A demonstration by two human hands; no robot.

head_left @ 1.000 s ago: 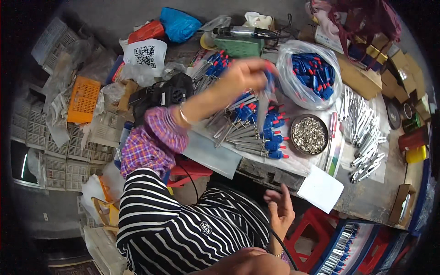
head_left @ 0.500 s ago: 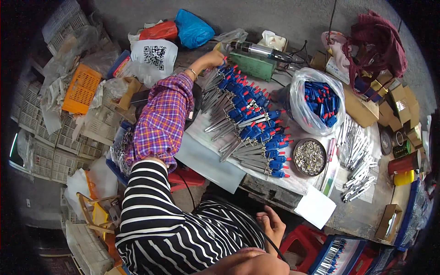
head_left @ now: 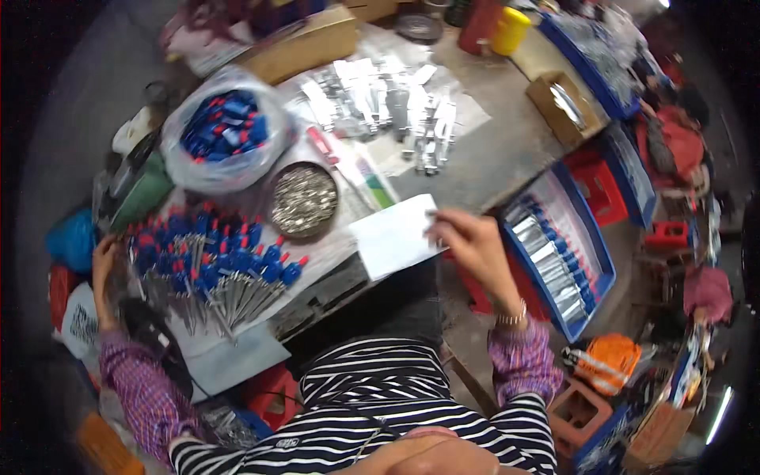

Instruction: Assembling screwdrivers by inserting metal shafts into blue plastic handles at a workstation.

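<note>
Code-printed sheet [head_left: 80,318] and blue-handled tools [head_left: 207,271] lie near left grip [head_left: 103,265]

Red-tipped blue tools [head_left: 210,273] with metal shafts lie crowded together on pale sheeting [head_left: 331,247].

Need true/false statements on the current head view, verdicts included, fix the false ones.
1. The left hand is beside the pile of blue-handled tools. True.
2. The round dish holds blue parts. False: the round dish holds small metal pieces.
3. The right hand is at the white sheet's right edge. True.
4. The yellow container is left of the plastic bag. False: the yellow container is right of the plastic bag.
</note>
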